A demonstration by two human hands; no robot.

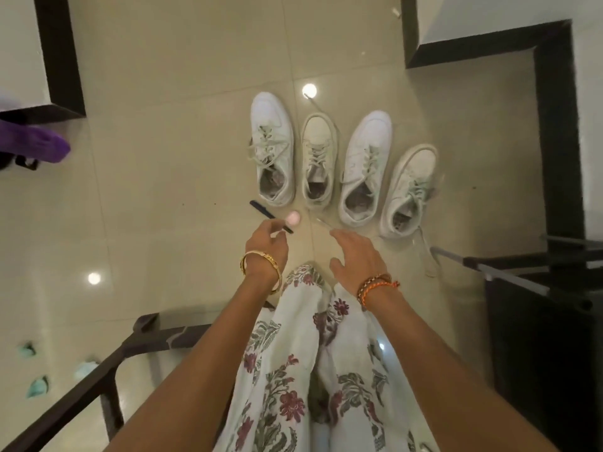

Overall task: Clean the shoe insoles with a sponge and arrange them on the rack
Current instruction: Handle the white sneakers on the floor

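While the person stood over the floor, a patterned garment [293, 370] filled the lower middle of the frame. Just above it, the left hand [267, 246] curled loosely near a thin dark strip [270, 216] and a small pink object [292, 217]; whether it gripped either I couldn't tell. The right hand [354, 252] spread wide, holding nothing. Beyond, at centre, four white sneakers [342, 168] stood in a row, heels nearest, probably for easy reach, insoles seemingly inside. No legible writing showed
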